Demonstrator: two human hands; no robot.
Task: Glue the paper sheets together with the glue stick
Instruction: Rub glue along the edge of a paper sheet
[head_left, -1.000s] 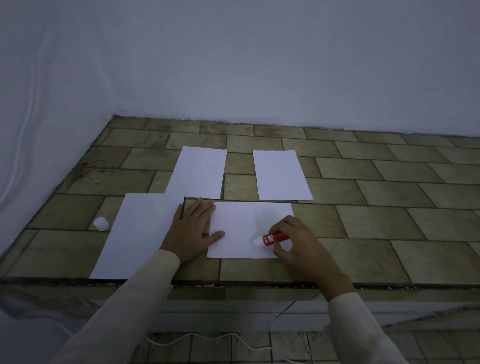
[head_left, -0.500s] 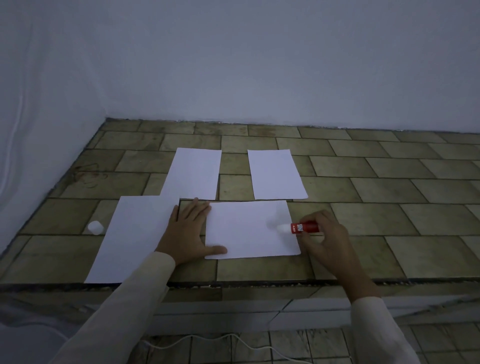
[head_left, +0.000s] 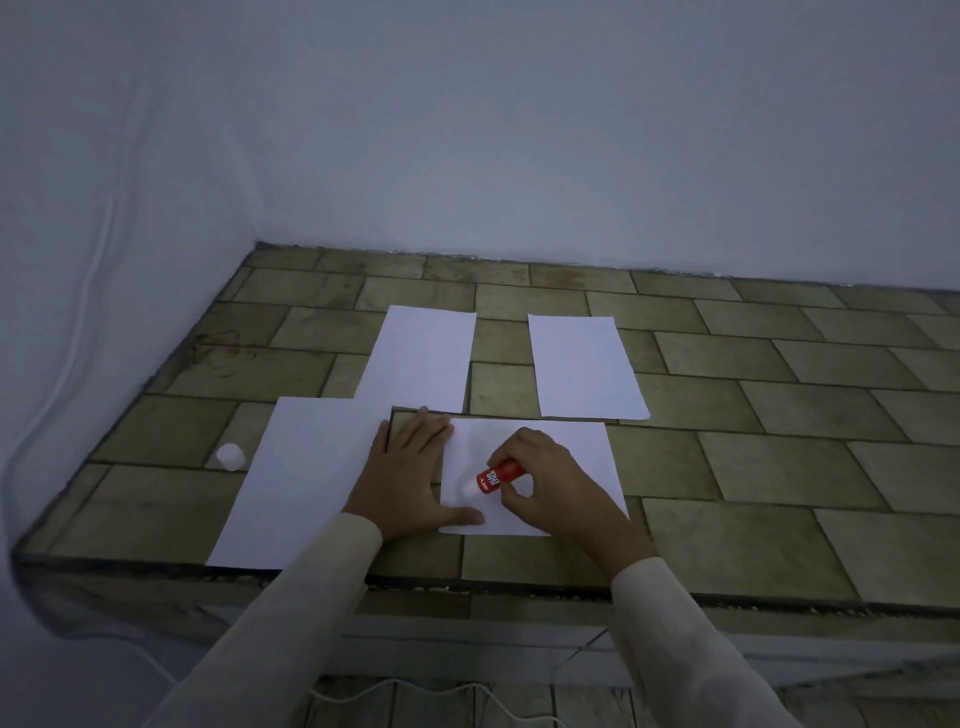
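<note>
Several white paper sheets lie on the tiled counter (head_left: 779, 467). The near middle sheet (head_left: 587, 457) lies crosswise under both hands. My left hand (head_left: 410, 478) presses flat on its left edge, fingers spread. My right hand (head_left: 550, 478) grips a red glue stick (head_left: 496, 475), its white tip down on the left part of that sheet. A larger sheet (head_left: 301, 483) lies to the left, and two more sheets (head_left: 421, 358) (head_left: 584, 364) lie farther back.
The glue stick's white cap (head_left: 230, 456) stands on the counter left of the large sheet. White walls close the counter at the back and left. The counter's front edge (head_left: 519, 590) runs under my forearms. A white cable (head_left: 467, 696) lies on the floor below.
My right hand has swept the glue stick from the sheet's right edge back to its left part. My left hand stays pressed on the sheet's left edge.
</note>
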